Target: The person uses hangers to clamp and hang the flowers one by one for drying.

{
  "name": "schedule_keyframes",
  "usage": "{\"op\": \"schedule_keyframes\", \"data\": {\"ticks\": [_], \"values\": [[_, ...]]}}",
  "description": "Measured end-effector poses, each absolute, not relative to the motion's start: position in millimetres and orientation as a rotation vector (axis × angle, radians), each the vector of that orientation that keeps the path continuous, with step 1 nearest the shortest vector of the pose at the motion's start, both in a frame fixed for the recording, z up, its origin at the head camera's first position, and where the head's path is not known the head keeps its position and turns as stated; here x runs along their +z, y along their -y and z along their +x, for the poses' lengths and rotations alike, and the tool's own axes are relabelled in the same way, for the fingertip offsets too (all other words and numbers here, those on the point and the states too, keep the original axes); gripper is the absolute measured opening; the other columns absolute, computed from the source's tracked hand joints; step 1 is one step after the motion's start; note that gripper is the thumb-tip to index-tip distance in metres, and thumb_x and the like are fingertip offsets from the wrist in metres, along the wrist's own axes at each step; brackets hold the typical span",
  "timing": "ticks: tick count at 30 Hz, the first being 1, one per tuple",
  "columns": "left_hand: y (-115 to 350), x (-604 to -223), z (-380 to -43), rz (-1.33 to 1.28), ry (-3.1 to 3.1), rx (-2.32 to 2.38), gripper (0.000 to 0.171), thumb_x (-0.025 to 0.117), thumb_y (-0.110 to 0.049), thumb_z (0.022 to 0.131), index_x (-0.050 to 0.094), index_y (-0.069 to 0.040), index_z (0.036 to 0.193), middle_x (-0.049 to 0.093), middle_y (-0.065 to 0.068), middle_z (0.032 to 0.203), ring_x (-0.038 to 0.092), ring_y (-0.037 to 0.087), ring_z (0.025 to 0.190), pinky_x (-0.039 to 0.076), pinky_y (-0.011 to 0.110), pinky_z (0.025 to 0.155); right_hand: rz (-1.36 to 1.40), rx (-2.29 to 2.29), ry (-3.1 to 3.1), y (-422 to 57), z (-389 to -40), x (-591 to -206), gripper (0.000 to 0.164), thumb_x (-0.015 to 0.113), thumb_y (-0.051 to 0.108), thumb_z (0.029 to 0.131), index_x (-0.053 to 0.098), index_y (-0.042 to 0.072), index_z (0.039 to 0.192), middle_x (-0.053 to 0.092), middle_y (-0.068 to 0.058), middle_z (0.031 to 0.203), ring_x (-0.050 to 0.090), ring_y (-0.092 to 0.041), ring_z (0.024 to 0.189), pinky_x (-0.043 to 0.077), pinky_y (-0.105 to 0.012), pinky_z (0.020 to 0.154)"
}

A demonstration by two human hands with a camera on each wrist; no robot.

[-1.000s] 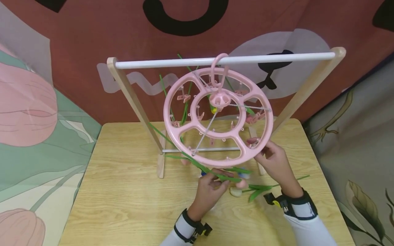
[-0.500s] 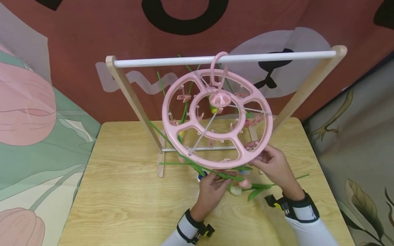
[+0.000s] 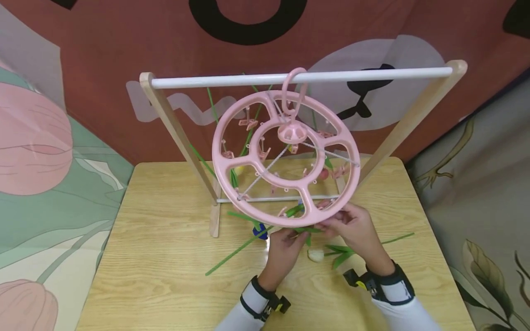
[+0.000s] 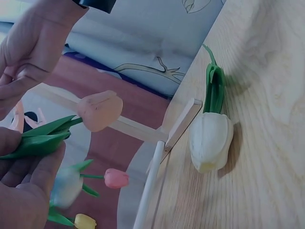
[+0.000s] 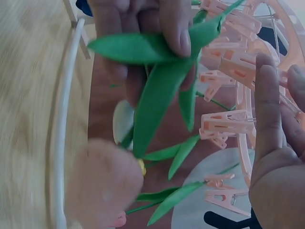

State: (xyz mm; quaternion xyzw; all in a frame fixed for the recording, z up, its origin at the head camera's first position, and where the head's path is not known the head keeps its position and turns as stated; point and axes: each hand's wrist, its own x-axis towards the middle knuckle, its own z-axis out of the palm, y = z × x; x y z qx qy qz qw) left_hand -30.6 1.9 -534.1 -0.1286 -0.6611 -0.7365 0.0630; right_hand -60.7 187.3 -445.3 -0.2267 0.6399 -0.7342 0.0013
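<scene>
My left hand [image 3: 285, 253] holds an artificial pink tulip [image 4: 100, 110] by its green leaves [image 5: 157, 95], just below the front rim of a round pink hanger [image 3: 216, 151]. The flower head points away from the hanger. At that rim, my right hand [image 3: 352, 225] pinches a pink clothespin [image 5: 238, 67] that hangs from the hanger; the stem end lies close to this peg. Whether the stem is between the peg's jaws cannot be made out. In the head view the rim and fingers hide most of the pink flower.
The hanger hooks over the white bar [image 3: 207, 82] of a wooden stand [image 3: 174, 133]. Several tulips hang from other pegs, among them a small pink one [image 4: 116, 178]. A white tulip [image 3: 316, 255] lies on the table [image 3: 165, 276]; a blue flower [image 3: 260, 231] shows left of my left hand.
The hanger has turned, its front rim swinging left. My right hand has moved left with it, closer to my left hand. The held tulip has been turned, its stem now nearer the peg.
</scene>
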Motion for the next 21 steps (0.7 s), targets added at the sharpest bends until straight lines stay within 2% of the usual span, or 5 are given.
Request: {"op": "schedule_keyframes", "data": {"ticks": [4,10,12,18,21], "values": [[-4.8,-534.0,-34.4,-0.433,2.001,-2.171,0.026,0.069,-0.001,0.096,0.07,0.003,0.122,0.075,0.022,0.111,0.076,0.028,0.099,0.064,0.033,0.083,-0.688,-2.326,-2.01,-182.0,-58.2,-445.9,0.023,0.063,-0.014,0.094,0.059,-0.021,0.116,0.076,-0.001,0.107,0.076,-0.011,0.088,0.064,-0.027,0.074],[-7.6,-533.7,-39.2,-0.488,2.042,-2.192,0.022,0.065,-0.013,0.102,0.072,-0.01,0.123,0.074,0.009,0.124,0.074,0.02,0.108,0.063,0.035,0.089,-0.669,-2.336,-2.057,-175.6,-57.2,-446.0,0.015,0.063,-0.016,0.093,0.064,-0.017,0.108,0.077,0.0,0.104,0.076,-0.01,0.081,0.064,-0.025,0.069],[-7.8,-533.9,-39.2,-0.454,2.048,-2.22,0.022,0.066,-0.012,0.101,0.072,-0.009,0.122,0.075,0.009,0.122,0.074,0.019,0.107,0.063,0.035,0.089,-0.677,-2.327,-2.056,-173.5,-57.9,-445.9,0.014,0.064,-0.015,0.093,0.064,-0.018,0.107,0.077,0.0,0.103,0.077,-0.011,0.08,0.064,-0.026,0.068],[-10.0,-536.2,-38.2,-0.373,1.993,-2.276,0.028,0.065,0.003,0.097,0.069,0.002,0.125,0.075,0.022,0.113,0.074,0.015,0.101,0.065,0.036,0.086,-0.652,-2.264,-2.082,-168.8,-60.0,-446.0,0.014,0.064,-0.014,0.093,0.062,-0.021,0.105,0.078,0.0,0.1,0.077,-0.013,0.077,0.065,-0.03,0.065],[-11.3,-536.3,-38.3,-0.384,1.982,-2.288,0.027,0.064,0.004,0.097,0.07,0.002,0.124,0.076,0.022,0.111,0.073,0.011,0.099,0.065,0.035,0.084,-0.645,-2.248,-2.086,-168.2,-60.5,-446.6,0.014,0.064,-0.014,0.094,0.062,-0.021,0.105,0.078,0.001,0.1,0.078,-0.014,0.077,0.065,-0.031,0.064]]}}
